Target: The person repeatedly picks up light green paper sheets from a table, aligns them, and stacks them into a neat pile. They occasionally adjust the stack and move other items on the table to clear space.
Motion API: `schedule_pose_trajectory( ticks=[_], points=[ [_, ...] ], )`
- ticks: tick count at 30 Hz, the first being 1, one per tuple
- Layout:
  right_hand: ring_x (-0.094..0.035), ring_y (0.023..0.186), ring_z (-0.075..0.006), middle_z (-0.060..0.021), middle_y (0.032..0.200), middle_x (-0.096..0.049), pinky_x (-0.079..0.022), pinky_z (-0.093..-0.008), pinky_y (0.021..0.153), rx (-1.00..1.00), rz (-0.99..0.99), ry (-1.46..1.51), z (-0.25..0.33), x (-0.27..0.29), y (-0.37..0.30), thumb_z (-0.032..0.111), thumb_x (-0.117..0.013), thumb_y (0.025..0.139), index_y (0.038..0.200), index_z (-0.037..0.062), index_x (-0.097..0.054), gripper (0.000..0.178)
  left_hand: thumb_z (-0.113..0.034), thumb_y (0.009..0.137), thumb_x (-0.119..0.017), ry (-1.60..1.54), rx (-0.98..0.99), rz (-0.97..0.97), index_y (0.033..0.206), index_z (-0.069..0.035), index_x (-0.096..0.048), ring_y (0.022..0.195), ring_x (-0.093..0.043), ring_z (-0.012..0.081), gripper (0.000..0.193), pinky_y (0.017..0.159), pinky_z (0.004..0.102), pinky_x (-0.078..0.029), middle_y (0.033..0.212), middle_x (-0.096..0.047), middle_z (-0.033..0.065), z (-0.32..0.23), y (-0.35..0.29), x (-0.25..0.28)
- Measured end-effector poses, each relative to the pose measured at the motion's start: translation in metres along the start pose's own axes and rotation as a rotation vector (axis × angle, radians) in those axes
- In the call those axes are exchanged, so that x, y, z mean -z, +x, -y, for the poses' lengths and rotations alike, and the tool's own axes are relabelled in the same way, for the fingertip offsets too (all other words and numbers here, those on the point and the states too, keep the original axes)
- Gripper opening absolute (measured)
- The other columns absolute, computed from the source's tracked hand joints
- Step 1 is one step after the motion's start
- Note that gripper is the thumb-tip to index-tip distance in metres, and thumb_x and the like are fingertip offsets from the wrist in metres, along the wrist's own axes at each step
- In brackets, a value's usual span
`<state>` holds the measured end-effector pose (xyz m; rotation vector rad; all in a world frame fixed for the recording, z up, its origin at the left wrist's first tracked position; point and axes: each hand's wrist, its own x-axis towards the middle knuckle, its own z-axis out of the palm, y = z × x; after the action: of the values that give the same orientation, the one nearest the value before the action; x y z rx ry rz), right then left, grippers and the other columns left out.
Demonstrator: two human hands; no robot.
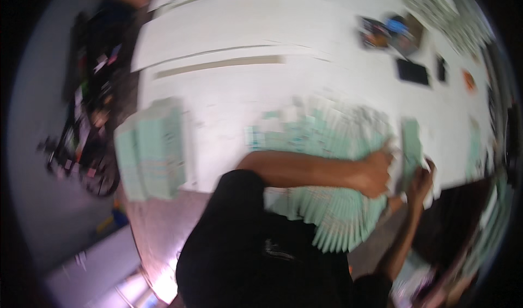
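Note:
My left hand (375, 174) reaches across to the right, its fingers curled at the right edge of a fanned spread of pale green flat-folded cartons (340, 221). Blur hides what, if anything, those fingers grip. To its right, my right hand (419, 185) closes round the near end of a narrow green bundle (411, 139), which looks like a stack of the same cartons. The fan runs under my left forearm and hangs past the table's near edge toward my body. More loose cartons (272, 136) overlap at the fan's left end.
Two tall green stacks (155, 150) stand at the table's left edge. On the white table (218, 101), a dark phone-like slab (413, 72), a small black item (441, 68), an orange item (468, 80) and a cluttered box (406, 35) lie far right. A bicycle (90, 161) stands left.

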<state>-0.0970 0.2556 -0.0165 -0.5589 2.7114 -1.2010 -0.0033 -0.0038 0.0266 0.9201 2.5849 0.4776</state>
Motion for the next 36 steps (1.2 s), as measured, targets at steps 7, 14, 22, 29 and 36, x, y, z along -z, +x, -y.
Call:
schedule_pose_trajectory(
  ticks=[7, 14, 22, 29, 36],
  points=[
    [-0.054, 0.104, -0.0392, -0.0262, 0.115, -0.056, -0.046, -0.0502, 0.086, 0.259, -0.037, -0.69, 0.037, -0.025, 0.007, 0.026, -0.067, 0.101, 0.144, -0.0066, -0.056, 0.055, -0.049, 0.11, -0.037, 0.027, 0.091, -0.176, 0.142, -0.015, -0.068, 0.155, -0.035, 0.0404, 0.055, 0.129, 0.0642, -0.009, 0.157, -0.052, 0.0222, 0.005, -0.004, 0.001],
    [-0.062, 0.103, -0.0364, -0.021, 0.11, -0.063, -0.055, -0.0448, 0.086, 0.327, -0.042, -0.63, 0.02, -0.013, -0.013, 0.006, -0.067, 0.093, 0.143, -0.0091, -0.053, 0.054, -0.04, 0.109, -0.045, 0.04, 0.053, -0.269, 0.154, -0.013, -0.055, 0.151, -0.041, 0.0437, 0.053, 0.128, 0.0605, -0.018, 0.157, -0.051, 0.0246, 0.001, 0.001, -0.008],
    [-0.07, 0.084, -0.0426, -0.0252, 0.094, -0.071, -0.056, -0.0435, 0.073, 0.016, -0.135, -0.261, 0.103, 0.016, -0.013, -0.002, -0.06, 0.095, 0.124, -0.0068, -0.062, 0.03, -0.034, 0.106, -0.05, 0.063, 0.045, -0.407, 0.158, 0.012, -0.033, 0.156, -0.029, 0.0483, 0.071, 0.129, 0.0595, -0.014, 0.162, -0.034, 0.0387, 0.001, 0.001, -0.014],
    [-0.059, 0.076, -0.0073, -0.0042, 0.085, -0.067, -0.052, -0.0282, 0.067, -0.371, 0.099, 0.364, 0.072, 0.033, 0.01, 0.017, -0.059, 0.108, 0.116, -0.0068, -0.068, 0.027, -0.036, 0.107, -0.049, 0.07, 0.061, -0.309, 0.147, 0.022, -0.041, 0.155, -0.031, 0.0496, 0.072, 0.13, 0.0561, -0.014, 0.157, -0.036, 0.0439, 0.003, 0.001, -0.013],
    [-0.068, 0.096, -0.0131, -0.0105, 0.115, -0.073, -0.057, -0.0296, 0.082, -0.424, 0.319, 0.642, 0.071, 0.032, 0.011, 0.017, -0.068, 0.104, 0.136, -0.0079, -0.06, 0.042, -0.037, 0.106, -0.048, 0.074, 0.062, -0.308, 0.143, 0.023, -0.046, 0.152, -0.035, 0.05, 0.071, 0.13, 0.0568, -0.016, 0.154, -0.042, 0.0432, 0.005, 0.002, -0.014]
  ],
)
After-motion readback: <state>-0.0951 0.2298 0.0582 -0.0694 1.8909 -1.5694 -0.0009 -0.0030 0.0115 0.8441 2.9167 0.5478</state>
